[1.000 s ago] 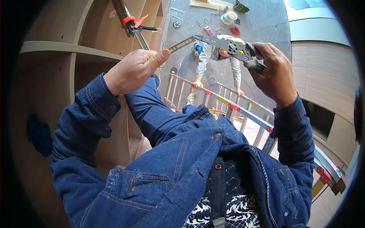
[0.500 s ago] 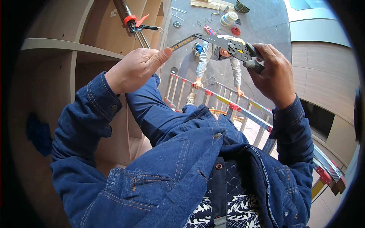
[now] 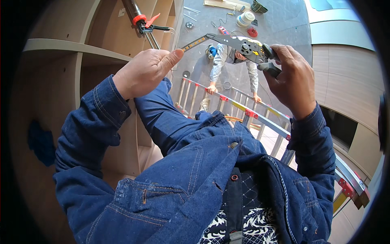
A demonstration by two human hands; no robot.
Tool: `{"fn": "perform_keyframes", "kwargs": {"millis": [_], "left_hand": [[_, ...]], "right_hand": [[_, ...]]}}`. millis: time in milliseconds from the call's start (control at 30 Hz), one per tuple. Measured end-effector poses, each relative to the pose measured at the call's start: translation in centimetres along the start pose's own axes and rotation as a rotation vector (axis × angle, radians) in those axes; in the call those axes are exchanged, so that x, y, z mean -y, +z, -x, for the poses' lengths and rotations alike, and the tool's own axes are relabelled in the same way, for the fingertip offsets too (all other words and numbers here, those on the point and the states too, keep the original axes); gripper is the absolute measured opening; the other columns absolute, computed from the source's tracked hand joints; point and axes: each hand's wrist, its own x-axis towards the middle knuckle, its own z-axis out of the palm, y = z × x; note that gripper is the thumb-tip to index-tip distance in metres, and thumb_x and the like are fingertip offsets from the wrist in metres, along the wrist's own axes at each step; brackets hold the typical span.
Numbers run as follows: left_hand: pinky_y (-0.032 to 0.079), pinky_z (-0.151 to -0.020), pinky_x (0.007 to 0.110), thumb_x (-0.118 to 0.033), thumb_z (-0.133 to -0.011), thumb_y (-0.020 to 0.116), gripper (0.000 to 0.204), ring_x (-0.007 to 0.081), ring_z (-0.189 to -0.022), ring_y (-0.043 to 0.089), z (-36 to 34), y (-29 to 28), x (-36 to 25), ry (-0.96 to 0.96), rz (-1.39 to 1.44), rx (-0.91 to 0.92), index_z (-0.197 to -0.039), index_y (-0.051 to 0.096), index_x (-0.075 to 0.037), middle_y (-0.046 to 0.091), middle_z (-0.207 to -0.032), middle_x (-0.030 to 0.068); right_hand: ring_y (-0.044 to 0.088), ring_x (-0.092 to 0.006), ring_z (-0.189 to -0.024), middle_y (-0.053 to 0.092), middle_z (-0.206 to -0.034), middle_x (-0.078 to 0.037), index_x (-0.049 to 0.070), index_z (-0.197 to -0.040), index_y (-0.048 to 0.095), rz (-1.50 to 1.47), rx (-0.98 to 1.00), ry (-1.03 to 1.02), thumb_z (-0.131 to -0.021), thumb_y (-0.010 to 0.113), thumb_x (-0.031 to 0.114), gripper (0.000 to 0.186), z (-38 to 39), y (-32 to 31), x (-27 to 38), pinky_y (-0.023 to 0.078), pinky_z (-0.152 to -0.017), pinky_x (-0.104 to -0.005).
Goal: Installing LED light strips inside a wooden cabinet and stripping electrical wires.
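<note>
Between thumb and fingers, my left hand point(image 3: 147, 74) pinches a narrow LED strip point(image 3: 195, 43) with yellow segments, which slants up to the right. My right hand point(image 3: 295, 79) is wrapped around the grey-and-black handles of wire strippers point(image 3: 243, 45). Their dark, perforated body points left, and the tip of the jaws meets the strip's far end. Whether the jaws are closed on the strip is too small to tell. My palm hides part of the handles.
Shelving point(image 3: 77, 51) stands close on my left, with a caulking gun point(image 3: 145, 27) at it. Below me is an aluminium ladder point(image 3: 233, 106), held by another person's hands. A bucket point(image 3: 245, 19), a red coil point(image 3: 252, 31) and a red handheld device point(image 3: 223, 30) lie on the floor.
The strippers have shifted slightly left and tilted a little, their handles now spread a bit differently in my right hand. My left hand stays nearly still on the strip.
</note>
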Motion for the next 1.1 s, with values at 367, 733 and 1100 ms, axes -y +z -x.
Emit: {"fn": "perform_keyframes", "kwargs": {"millis": [367,733,1100], "left_hand": [[0.037,-0.053,0.031,-0.062,-0.107,0.036,0.067,0.0167,-0.054,0.043,-0.1,0.0,0.3,0.042,0.055,-0.010,-0.066,0.047,-0.010,0.044,-0.060,0.0057],[0.037,-0.053,0.031,-0.062,-0.107,0.037,0.068,0.0165,-0.053,0.043,-0.1,0.0,0.7,0.011,0.069,0.006,-0.066,0.049,-0.009,0.044,-0.059,0.0059],[0.038,-0.053,0.032,-0.062,-0.107,0.035,0.069,0.0171,-0.053,0.044,-0.1,-0.2,0.3,0.026,0.024,0.014,-0.065,0.048,-0.010,0.045,-0.059,0.0064]], "right_hand": [[0.066,-0.0199,-0.070,0.074,-0.096,-0.008,0.005,-0.112,0.072,0.016,-0.050,0.005,-0.074,0.083,0.003,0.039,0.2,0.4,-1.2,0.054,-0.060,-0.0305],[0.068,-0.0212,-0.075,0.074,-0.098,-0.009,0.005,-0.115,0.072,-0.028,-0.028,-0.049,-0.073,0.084,0.002,0.043,0.2,-0.1,-1.6,0.056,-0.062,-0.0305],[0.068,-0.0217,-0.076,0.074,-0.100,-0.009,0.004,-0.115,0.071,-0.027,-0.034,-0.055,-0.073,0.084,0.002,0.044,0.2,0.1,-1.2,0.055,-0.063,-0.0303]]}}
